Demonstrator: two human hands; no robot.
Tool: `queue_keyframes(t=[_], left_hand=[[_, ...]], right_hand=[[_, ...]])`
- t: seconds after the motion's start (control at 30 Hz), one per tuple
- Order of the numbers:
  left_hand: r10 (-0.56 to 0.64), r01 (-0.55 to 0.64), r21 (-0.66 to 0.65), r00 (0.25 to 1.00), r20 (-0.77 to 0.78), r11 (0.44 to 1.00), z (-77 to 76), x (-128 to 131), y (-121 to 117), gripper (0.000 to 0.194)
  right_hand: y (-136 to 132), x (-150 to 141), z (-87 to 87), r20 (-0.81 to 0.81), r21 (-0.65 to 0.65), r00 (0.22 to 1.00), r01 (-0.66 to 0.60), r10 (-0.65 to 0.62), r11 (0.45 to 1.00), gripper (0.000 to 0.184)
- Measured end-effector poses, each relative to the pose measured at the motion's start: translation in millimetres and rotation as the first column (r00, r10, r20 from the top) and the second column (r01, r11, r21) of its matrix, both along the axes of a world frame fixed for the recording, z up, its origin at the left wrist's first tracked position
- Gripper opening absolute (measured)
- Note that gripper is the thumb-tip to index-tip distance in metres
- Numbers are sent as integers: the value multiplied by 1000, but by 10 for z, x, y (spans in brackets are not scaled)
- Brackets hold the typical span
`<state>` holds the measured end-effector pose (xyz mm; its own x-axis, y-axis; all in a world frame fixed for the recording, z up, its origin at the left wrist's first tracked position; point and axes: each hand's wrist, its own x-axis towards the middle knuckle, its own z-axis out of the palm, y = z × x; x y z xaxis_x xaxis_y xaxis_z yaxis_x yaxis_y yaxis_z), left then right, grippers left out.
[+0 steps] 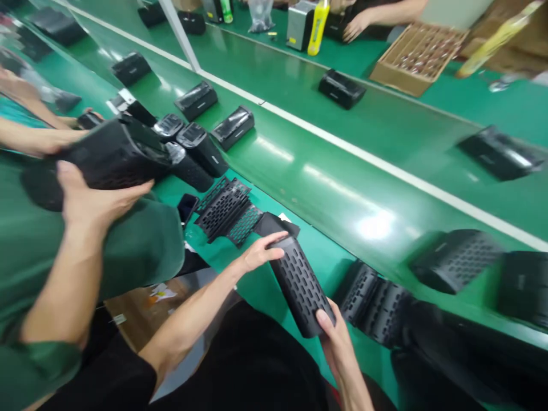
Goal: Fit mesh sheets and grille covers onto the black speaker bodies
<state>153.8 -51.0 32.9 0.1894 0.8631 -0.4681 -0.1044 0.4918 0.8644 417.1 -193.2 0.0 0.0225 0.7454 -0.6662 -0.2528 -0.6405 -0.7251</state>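
Note:
A black casing with a slotted, perforated face [302, 282] is tilted between my two hands above the green bench. At its far end my left hand [263, 251] grips the edge, thumb and fingers against the casing. My right hand [334, 331] holds the near end, its thumb pressed on the slotted face. Just beyond my left hand lies a stack of black perforated panels [225, 208]. To the right of my right hand, several similar slotted casings [372, 299] rest side by side at the bench edge.
A green conveyor [325, 194] runs past the bench, carrying black casings such as one [233, 127] at mid-belt. On the left, a co-worker's hands hold a large black housing [111, 151]. Across the belt are a partitioned carton [417, 57], a yellow bottle [318, 28] and another person's hand [358, 25].

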Motion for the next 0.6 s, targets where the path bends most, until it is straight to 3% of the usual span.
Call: queue_keyframes(t=[0.07, 0.17, 0.3, 0.37, 0.47, 0.6], left_hand=[[130, -130, -4, 989, 74, 992, -250, 162, 138, 100], [291, -289, -28, 951, 110, 957, -392, 197, 267, 101], [178, -169, -112, 981, 79, 979, -480, 252, 94, 80], [134, -131, -154, 991, 6, 979, -581, 257, -94, 73], [135, -161, -177, 979, -152, 971, -767, 186, -381, 65], [133, -184, -167, 952, -277, 969, -885, 86, -616, 49]], right_hand=[[357, -63, 14, -65, -11, 989, 135, -136, 991, 56], [1174, -56, -59, -125, 18, 937, 330, -325, 944, 57], [2423, 169, -309, -35, 77, 884, 468, -467, 880, 58], [2870, 343, -425, 27, 91, 868, 491, -495, 866, 59], [3121, 586, -496, 128, 92, 862, 483, -491, 871, 66], [2993, 600, -460, 183, 68, 921, 337, -343, 939, 75]])
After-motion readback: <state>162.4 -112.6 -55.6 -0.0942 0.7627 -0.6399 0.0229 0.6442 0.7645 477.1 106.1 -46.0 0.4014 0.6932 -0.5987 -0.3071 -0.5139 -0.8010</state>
